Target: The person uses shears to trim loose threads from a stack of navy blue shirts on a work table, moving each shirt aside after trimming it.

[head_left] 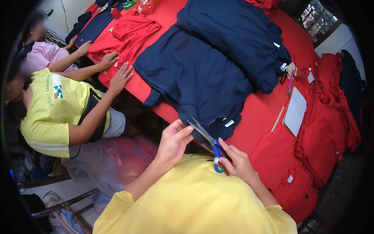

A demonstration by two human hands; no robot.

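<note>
My right hand (pixel 237 162) holds a pair of scissors (pixel 213 144) by its blue handles, fingers in the loops. The blades point up and left, slightly parted, over the near edge of a navy shirt (pixel 194 74). At that edge my left hand (pixel 174 141) is closed, thumb and forefinger pinching the navy cloth close to the blade tips. Whether a thread lies between the blades is too small to tell. A white label (pixel 229 123) shows on the shirt, right of the scissors.
Another navy garment pile (pixel 233 35) lies beyond on the red-covered table (pixel 257 117). Red garments (pixel 319 128) and a white notepad (pixel 295 111) are at the right. A person in a yellow shirt (pixel 66 109) works at the left over red cloth (pixel 124 37); another person sits beyond.
</note>
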